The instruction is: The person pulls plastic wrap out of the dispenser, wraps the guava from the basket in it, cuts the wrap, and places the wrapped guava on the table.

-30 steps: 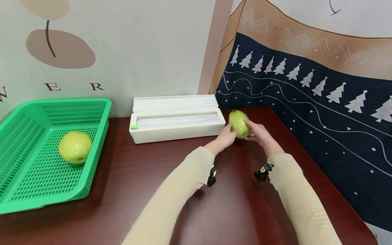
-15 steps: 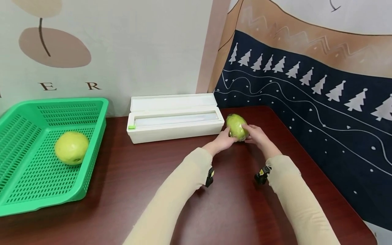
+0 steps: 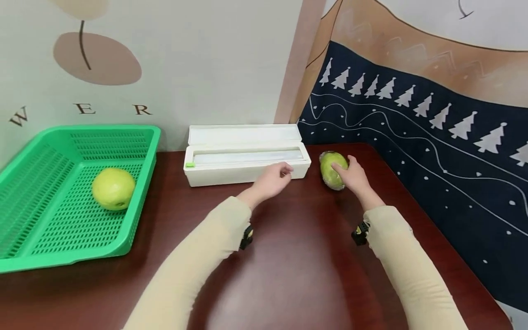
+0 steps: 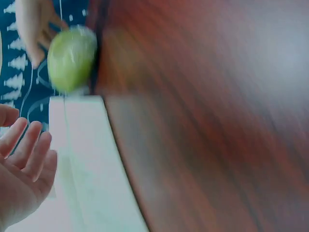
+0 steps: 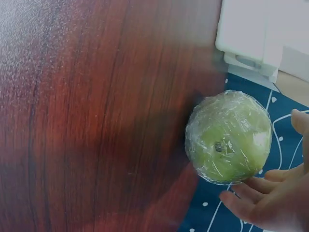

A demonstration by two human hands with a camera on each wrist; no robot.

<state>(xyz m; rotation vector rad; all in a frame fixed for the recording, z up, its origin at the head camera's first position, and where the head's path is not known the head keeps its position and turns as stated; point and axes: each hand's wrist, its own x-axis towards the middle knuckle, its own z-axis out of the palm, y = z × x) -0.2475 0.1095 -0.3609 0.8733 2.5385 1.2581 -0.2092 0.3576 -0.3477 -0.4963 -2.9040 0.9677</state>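
Observation:
A yellow-green pomelo (image 3: 331, 168) wrapped in clear cling film stands on the table just right of the white box. The right wrist view shows the film's crinkles over the pomelo (image 5: 231, 140) and a dark stem spot. My right hand (image 3: 355, 178) is at the pomelo's right side, with fingertips at its surface and the thumb apart from it in the right wrist view. In front of the white cling film dispenser (image 3: 247, 174), my left hand (image 3: 271, 181) holds nothing, its fingers loosely bent; the left wrist view shows this left hand (image 4: 29, 169) beside the dispenser.
A green plastic basket (image 3: 142, 192) stands on the left, with another yellow-green pomelo (image 3: 113, 189) inside. The dispenser's lid (image 3: 245, 134) is raised against the back wall. A dark blue patterned cloth (image 3: 437, 183) borders the right edge of the reddish-brown table (image 3: 288, 266).
My left hand has let go of the wrapped pomelo and moved left to the front of the dispenser. My right hand has loosened and stays beside the fruit. The head view has shifted slightly.

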